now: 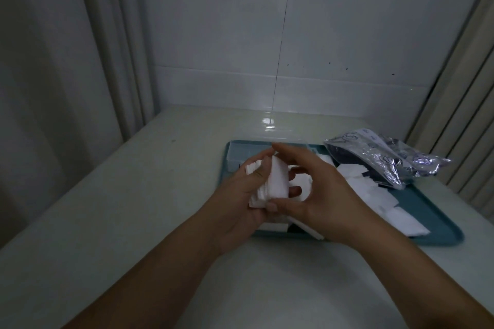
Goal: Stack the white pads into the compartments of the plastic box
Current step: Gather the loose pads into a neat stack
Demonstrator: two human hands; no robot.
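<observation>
- The left hand (240, 195) cups a stack of white pads (270, 181) from below and behind, fingers curled round it.
- The right hand (315, 189) pinches the same stack: thumb at its near lower corner, fingers arched over its top and far side.
- The stack is held upright, above the left part of the teal tray (438, 235).
- The plastic box (240, 153) lies on the tray's far left corner, mostly hidden behind the hands; its compartments cannot be made out.
- Loose pads (374, 192) lie scattered on the tray to the right of the hands, some overlapping.
- A crumpled clear bag (387, 160) rests at the tray's far right edge, partly over the pads.
- The tray sits on a pale table (133, 195) against a tiled wall (294, 35).
</observation>
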